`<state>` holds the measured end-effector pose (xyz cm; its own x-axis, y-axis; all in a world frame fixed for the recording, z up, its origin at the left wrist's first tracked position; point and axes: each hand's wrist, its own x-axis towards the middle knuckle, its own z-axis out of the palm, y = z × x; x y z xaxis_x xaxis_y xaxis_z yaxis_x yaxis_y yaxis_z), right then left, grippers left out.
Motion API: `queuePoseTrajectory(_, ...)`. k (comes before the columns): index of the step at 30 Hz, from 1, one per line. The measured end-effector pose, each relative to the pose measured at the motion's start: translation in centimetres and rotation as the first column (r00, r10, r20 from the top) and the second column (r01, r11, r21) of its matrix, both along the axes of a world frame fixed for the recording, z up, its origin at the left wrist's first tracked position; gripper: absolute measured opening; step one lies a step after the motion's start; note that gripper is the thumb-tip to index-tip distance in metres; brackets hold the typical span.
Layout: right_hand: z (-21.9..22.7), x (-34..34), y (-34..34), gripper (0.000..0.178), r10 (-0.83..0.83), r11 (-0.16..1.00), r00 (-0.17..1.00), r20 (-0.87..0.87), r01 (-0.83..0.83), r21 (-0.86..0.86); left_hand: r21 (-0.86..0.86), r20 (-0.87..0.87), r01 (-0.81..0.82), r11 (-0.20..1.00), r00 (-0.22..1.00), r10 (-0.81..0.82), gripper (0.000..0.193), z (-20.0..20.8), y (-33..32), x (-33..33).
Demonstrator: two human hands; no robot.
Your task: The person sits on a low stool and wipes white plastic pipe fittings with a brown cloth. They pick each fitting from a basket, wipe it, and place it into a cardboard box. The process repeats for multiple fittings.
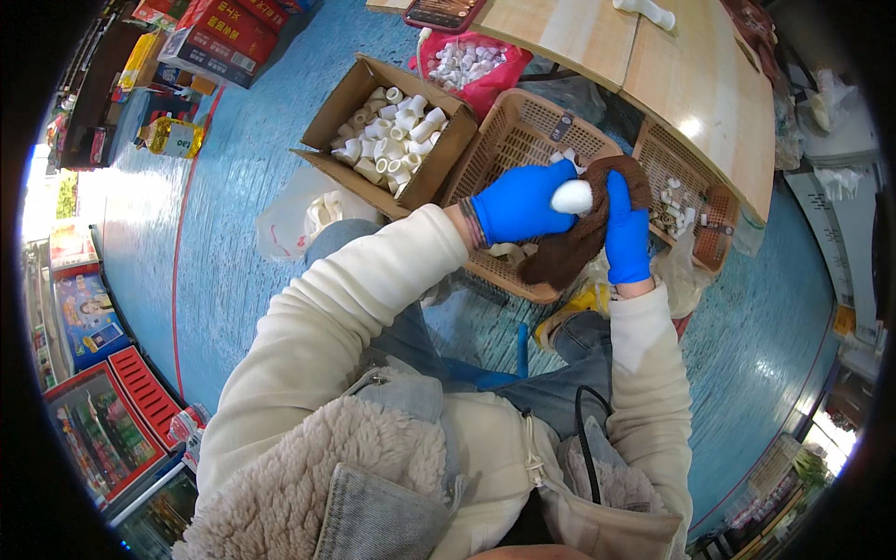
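Both hands are in blue gloves here, working right over a brown plastic basket [523, 131]. The left hand [519, 203] has its fingers curled together around a small white pipe fitting [572, 196], which pokes out past the fingertips toward the other hand. The right hand [626, 231] is wrapped around a dark brown rag [579, 245], fingers pressed together and pointing up, with the rag bunched between its palm and the fitting, so the cloth touches the white piece on that side. The loose end of the rag hangs down below both sets of fingers. Just beyond the right fingers there's a 2nd brown basket [709, 245] with a few small white pieces lying in it. Past the left knuckles, further out, sits an open cardboard box [347, 105] full of more white fittings, and behind that a red bag [485, 91] with the same kind of parts. A wooden table [644, 70] runs along the far side, above the baskets. Everything sits on a blue floor [243, 205], and the cream sleeves come in from the bottom of the view.
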<state>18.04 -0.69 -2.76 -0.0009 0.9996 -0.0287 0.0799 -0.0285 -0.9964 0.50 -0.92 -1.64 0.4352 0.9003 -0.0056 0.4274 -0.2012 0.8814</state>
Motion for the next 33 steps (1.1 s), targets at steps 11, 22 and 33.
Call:
queuePoseTrajectory(11, 0.8, 0.8, -1.0, 0.026, -0.04, 0.955, 0.998, 0.054, 0.022, 0.297, -0.532, 0.607, 0.829, 0.173, 0.23, 0.761, 0.017, -2.0, -2.3, 3.0)
queuePoseTrajectory(22, 1.2, 1.0, 0.1, 0.022, 0.035, 0.999, 0.998, -0.042, -0.034, 0.03, 0.0, 0.158, -0.123, 0.992, 0.98, 0.121, 0.035, 1.7, 0.6, -1.2)
queuePoseTrajectory(33, 2.1, 2.0, -1.0, 0.033, 0.141, 0.983, 0.986, -0.085, -0.15, -0.108, -0.058, 0.43, 0.057, 0.997, 0.902, -0.027, 0.031, 0.1, 1.3, -2.0)
